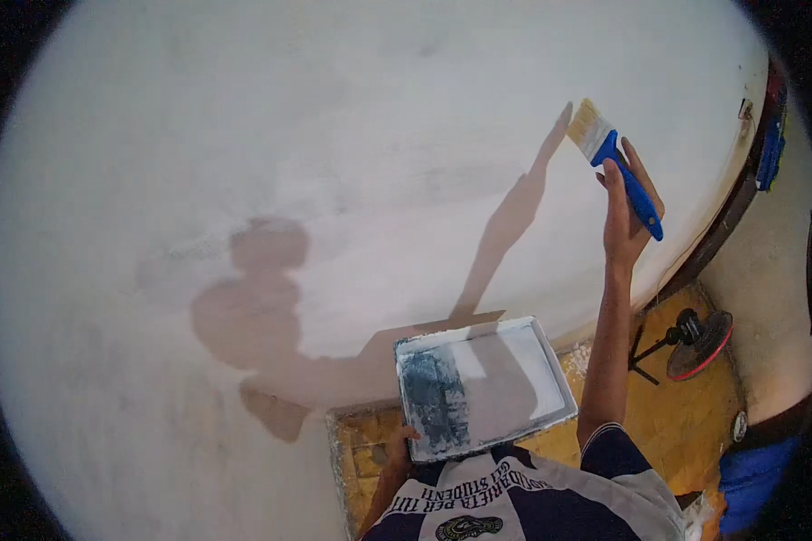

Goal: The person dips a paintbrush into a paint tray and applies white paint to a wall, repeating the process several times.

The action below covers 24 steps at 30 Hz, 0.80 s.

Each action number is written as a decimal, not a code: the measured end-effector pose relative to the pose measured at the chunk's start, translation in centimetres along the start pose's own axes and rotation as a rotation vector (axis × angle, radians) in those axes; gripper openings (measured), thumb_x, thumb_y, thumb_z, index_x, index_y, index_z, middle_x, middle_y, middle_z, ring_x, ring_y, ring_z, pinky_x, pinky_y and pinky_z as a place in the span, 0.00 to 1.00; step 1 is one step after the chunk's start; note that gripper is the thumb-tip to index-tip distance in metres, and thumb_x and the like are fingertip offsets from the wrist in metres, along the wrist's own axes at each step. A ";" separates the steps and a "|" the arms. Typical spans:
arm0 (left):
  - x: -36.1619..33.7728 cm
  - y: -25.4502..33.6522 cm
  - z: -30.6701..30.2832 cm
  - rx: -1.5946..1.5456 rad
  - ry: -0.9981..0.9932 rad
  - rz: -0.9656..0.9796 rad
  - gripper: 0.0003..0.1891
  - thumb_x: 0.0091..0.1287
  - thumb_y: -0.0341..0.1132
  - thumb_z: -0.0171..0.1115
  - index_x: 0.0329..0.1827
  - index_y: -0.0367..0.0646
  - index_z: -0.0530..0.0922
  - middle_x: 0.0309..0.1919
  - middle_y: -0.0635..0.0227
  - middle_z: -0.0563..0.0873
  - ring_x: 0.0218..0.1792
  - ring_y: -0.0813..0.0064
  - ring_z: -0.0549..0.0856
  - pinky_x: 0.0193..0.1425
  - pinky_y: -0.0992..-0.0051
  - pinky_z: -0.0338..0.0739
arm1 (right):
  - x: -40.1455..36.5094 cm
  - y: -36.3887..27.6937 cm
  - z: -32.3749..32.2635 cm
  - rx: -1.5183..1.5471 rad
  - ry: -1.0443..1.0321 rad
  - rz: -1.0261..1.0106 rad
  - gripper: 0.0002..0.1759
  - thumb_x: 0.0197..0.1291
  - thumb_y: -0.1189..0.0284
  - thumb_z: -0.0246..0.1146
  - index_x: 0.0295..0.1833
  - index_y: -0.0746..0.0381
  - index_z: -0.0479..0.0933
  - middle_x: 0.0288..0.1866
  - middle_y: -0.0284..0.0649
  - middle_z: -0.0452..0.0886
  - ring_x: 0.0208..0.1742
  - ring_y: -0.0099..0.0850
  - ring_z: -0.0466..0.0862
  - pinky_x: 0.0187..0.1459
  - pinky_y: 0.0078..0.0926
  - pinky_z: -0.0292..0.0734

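Single head-worn fisheye view (dark round vignette). Faces forward and down at pale plastered wall (334, 135), near, filling most of frame. Right hand (624, 216) gripping blue-handled paintbrush (615, 155) upper right; left hand (399, 448) gripping white plastic paint tray (532, 370) bottom centre.

The only lettering is on the shirt (550, 491), just below and to the right of the left hand (401, 444). It is printed in dark capitals, upside down to the camera, and includes "STUDENT" and "PER TUT". The rest is unclear, and the round badge (468, 528) beneath it is illegible.
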<state>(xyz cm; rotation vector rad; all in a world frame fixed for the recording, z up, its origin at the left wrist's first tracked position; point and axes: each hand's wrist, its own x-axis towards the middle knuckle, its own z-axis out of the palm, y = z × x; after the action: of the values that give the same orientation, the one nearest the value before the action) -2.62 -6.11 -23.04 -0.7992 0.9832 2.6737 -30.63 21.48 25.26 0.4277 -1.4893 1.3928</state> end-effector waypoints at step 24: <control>1.4 -1.5 -2.3 0.080 -0.077 0.112 0.19 0.57 0.39 0.64 0.49 0.41 0.82 0.38 0.66 0.85 0.42 0.66 0.86 0.51 0.63 0.83 | -8.1 -8.2 15.7 -0.318 -0.213 -0.393 0.14 0.51 0.81 0.67 0.44 0.55 0.86 0.52 0.59 0.87 0.30 0.40 0.91 0.30 0.28 0.82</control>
<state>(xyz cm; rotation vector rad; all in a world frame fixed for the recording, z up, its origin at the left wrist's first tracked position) -2.29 -6.46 -26.09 -0.6388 1.1394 2.7155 -27.10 2.32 25.68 0.6404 -1.6573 0.8053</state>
